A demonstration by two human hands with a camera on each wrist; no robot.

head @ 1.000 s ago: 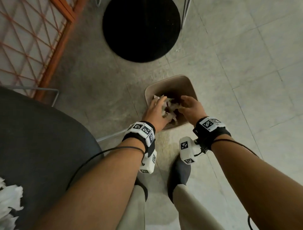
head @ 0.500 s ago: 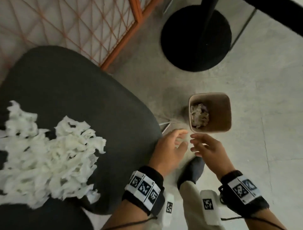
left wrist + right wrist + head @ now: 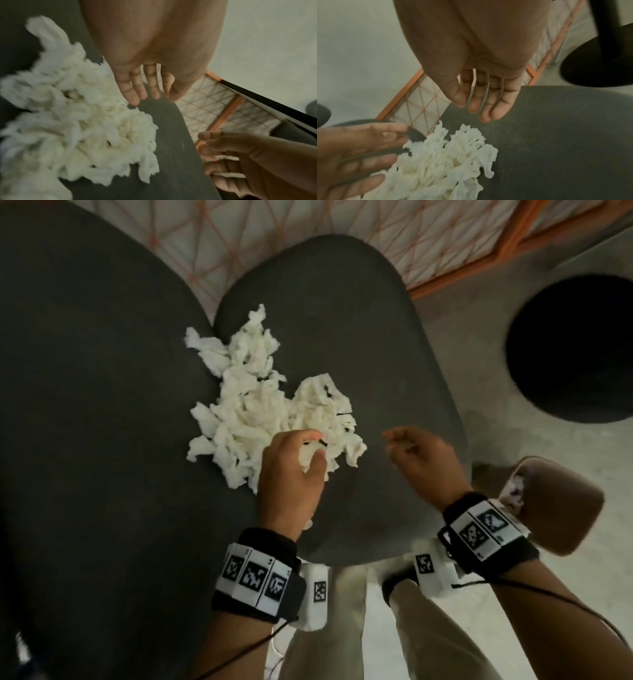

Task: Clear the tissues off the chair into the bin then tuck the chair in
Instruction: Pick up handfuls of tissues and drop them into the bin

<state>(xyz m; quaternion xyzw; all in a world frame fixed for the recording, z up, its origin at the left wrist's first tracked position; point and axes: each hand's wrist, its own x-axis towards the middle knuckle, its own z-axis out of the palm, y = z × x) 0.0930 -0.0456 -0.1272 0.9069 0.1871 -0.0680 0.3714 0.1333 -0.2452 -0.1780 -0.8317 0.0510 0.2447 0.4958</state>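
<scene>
Head view, with both wrist views. The left hand lies over the near edge of the pile of tissues, its fingers straight and spread, palm down. The wrist view shows the fingertips just above or barely touching the shreds; which of the two cannot be told, and no tissue is gripped. The pile spreads away from these fingertips and to their left across the dark seat of the chair.

The right hand hovers above bare seat fabric, just to the right of the pile and apart from it. Its fingers are extended and held close together, slightly relaxed, and hold nothing. The nearest shreds lie a little to the left of and below these fingertips.

The bin, a brown container with rounded corners, stands on the floor behind the right wrist, on the side away from the fingertips. Crumpled tissue shows inside it at the visible rim.

Beyond both sets of fingertips, past the far edge of the seat, runs an orange-framed wire grid panel. A round black table base rests on the floor to the right of the right fingers. A second dark cushioned surface lies to the left of the left hand.
</scene>
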